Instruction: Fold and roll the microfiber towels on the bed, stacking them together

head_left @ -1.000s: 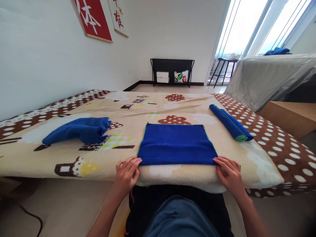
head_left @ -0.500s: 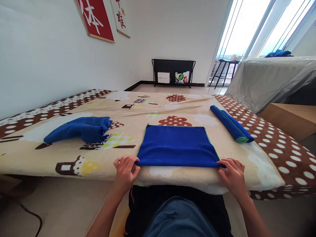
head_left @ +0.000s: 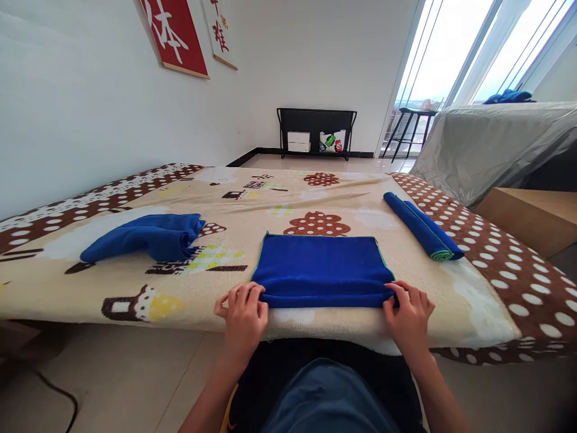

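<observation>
A blue towel (head_left: 322, 258) with green stitched edges lies spread in front of me, its near edge turned over into a narrow fold. My left hand (head_left: 246, 307) pinches the left end of that fold, thumb against fingers. At the opposite end, my right hand (head_left: 408, 310) grips the fold the same way. Off to the right rests a rolled blue towel (head_left: 421, 225) showing a green-edged spiral at its near end. A loosely folded blue cloth (head_left: 144, 236) lies to the left of my hands.
A cream patterned blanket (head_left: 288, 201) with a brown dotted border covers the surface. To the right are a cardboard box (head_left: 529, 219) and a plastic-covered piece of furniture (head_left: 491, 141). A black rack (head_left: 317, 123) and a stool (head_left: 412, 126) stand further back.
Both hands have shifted inward along the near edge. The towel's far edge has come slightly closer to me, and the fold at the near edge looks thicker.
</observation>
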`<state>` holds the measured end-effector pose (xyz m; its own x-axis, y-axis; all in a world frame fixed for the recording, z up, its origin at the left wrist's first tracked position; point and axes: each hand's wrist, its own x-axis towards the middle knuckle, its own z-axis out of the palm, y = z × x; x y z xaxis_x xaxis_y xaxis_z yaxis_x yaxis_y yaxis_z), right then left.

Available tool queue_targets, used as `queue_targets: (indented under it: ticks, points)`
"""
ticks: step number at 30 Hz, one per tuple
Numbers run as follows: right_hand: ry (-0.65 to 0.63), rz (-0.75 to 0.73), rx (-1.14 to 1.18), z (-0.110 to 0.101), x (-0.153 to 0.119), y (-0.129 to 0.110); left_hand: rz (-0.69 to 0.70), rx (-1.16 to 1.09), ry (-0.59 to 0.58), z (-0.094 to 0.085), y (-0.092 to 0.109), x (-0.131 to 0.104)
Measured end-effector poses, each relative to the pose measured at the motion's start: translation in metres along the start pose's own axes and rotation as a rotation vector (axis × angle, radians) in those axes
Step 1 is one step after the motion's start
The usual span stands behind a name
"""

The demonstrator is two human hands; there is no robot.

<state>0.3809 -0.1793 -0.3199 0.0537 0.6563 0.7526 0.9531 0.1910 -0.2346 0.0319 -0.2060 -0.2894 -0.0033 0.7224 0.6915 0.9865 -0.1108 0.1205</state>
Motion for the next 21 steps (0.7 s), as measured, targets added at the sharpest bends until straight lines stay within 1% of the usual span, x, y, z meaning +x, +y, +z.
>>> queue_targets:
  ticks: [2,4,6,7,9,10,12,14,16,18,20,21]
  points:
    - [-0.015,-0.108,0.132,0.005,-0.003,-0.027,0.119,-0.100,-0.022,0.007,0.025,0.000]
    - [-0.081,-0.246,0.276,0.012,-0.007,-0.052,0.296,-0.222,-0.087,0.016,0.050,-0.001]
    - [-0.145,-0.332,0.364,0.018,-0.010,-0.071,0.442,-0.305,-0.145,0.026,0.071,-0.001]
    - [-0.169,-0.347,0.383,0.021,-0.011,-0.077,0.483,-0.328,-0.168,0.029,0.078,-0.001]
    - [-0.202,-0.347,0.384,0.025,-0.011,-0.080,0.502,-0.344,-0.206,0.034,0.083,0.000]
    - [-0.217,-0.342,0.368,0.026,-0.010,-0.077,0.486,-0.339,-0.221,0.035,0.081,0.000]
    - [-0.234,-0.328,0.310,0.025,-0.008,-0.064,0.434,-0.314,-0.229,0.035,0.067,-0.001]
    - [-0.211,-0.294,0.240,0.021,-0.007,-0.044,0.368,-0.273,-0.198,0.034,0.043,-0.002]
    - [-0.164,-0.244,0.177,0.017,-0.008,-0.020,0.307,-0.223,-0.148,0.033,0.015,-0.006]
    - [-0.126,-0.200,0.126,0.013,-0.010,0.001,0.273,-0.179,-0.104,0.032,-0.011,-0.010]
    - [-0.105,-0.176,0.092,0.010,-0.012,0.016,0.263,-0.145,-0.074,0.031,-0.029,-0.012]
    - [-0.097,-0.168,0.080,0.009,-0.013,0.020,0.255,-0.128,-0.062,0.030,-0.033,-0.013]
